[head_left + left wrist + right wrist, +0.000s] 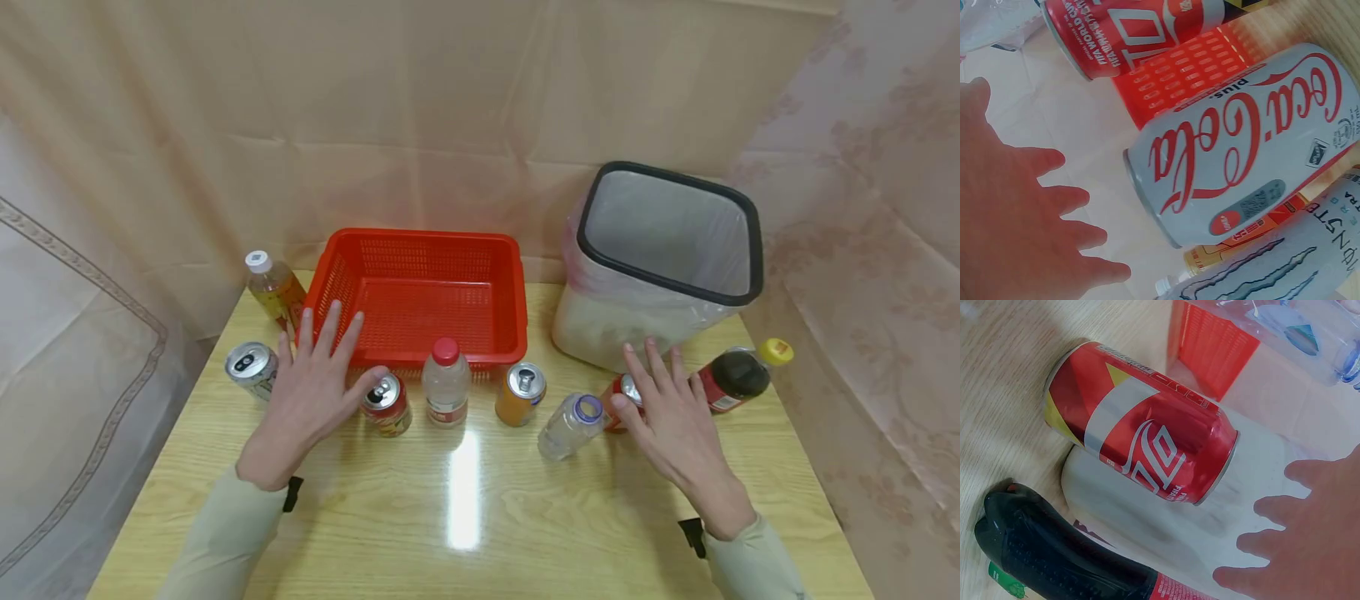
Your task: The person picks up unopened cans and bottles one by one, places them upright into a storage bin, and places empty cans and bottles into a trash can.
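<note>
My left hand (309, 410) is held over the cans on the left with its fingers spread, holding nothing. Nearest to it are a red can (386, 406) by the thumb and a Monster can (251, 367) on the outer side. A white Coca-Cola Plus can (1244, 147) stands in the left wrist view, hidden under the hand from the head. My right hand (673, 425), also spread and holding nothing, hovers over a red Coca-Cola can (1141, 425). Beside it are a dark, yellow-capped bottle (738, 377) and an uncapped clear bottle (570, 427).
A red plastic basket (427, 312) sits at the back, with a lined waste bin (630, 325) to its right. A red-capped bottle (446, 383) and an orange can (520, 396) stand before the basket. A white-capped drink bottle (276, 290) is left of it.
</note>
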Action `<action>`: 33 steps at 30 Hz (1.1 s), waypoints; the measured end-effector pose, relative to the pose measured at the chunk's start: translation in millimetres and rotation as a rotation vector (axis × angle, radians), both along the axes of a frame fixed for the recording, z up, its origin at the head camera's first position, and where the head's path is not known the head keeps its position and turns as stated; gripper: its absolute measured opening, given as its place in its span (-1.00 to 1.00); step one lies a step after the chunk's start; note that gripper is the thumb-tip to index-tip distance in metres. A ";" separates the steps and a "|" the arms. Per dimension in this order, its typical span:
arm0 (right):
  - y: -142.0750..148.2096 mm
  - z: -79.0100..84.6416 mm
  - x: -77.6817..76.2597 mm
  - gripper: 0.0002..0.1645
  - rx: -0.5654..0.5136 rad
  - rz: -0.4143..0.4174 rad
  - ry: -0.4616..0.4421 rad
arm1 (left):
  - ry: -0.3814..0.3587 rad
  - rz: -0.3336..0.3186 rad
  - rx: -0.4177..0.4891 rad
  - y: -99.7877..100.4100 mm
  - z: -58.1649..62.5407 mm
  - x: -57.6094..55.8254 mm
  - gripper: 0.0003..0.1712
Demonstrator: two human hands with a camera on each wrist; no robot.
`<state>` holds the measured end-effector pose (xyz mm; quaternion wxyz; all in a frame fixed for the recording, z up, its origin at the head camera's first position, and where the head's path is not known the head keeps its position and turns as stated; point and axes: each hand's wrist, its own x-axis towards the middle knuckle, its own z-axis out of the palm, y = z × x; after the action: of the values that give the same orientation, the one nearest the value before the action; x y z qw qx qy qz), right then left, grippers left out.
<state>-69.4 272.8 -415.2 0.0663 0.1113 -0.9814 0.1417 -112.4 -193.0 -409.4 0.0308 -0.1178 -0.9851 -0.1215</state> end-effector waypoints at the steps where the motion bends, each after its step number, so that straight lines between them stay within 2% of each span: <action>1: 0.3 0.1 0.4 -0.15 -0.001 0.003 0.003 | 0.003 -0.002 0.001 0.3 0.8 -0.4 0.04; 10: 4.5 -3.5 3.9 -0.16 -0.047 0.064 0.026 | 0.024 -0.027 -0.002 5.2 12.0 -3.7 0.05; 17: 6.3 -7.0 8.2 -0.16 -0.146 0.147 0.082 | 0.073 -0.072 0.065 11.9 22.0 -5.8 0.01; 25: -7.7 -16.5 9.3 0.09 -0.282 0.249 0.137 | 0.069 -0.079 0.128 15.4 21.6 -6.3 0.00; 28: -15.5 -18.6 11.1 0.16 -0.304 0.244 0.111 | 0.058 -0.072 0.144 16.0 19.2 -5.4 0.01; 33: -27.7 -22.1 13.3 0.17 -0.412 0.206 0.029 | 0.039 -0.060 0.156 15.8 15.4 -4.8 0.02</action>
<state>-56.0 245.1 -437.3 0.0869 0.1969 -0.9142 0.3434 -117.1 -177.2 -394.0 0.0556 -0.1467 -0.9679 -0.1962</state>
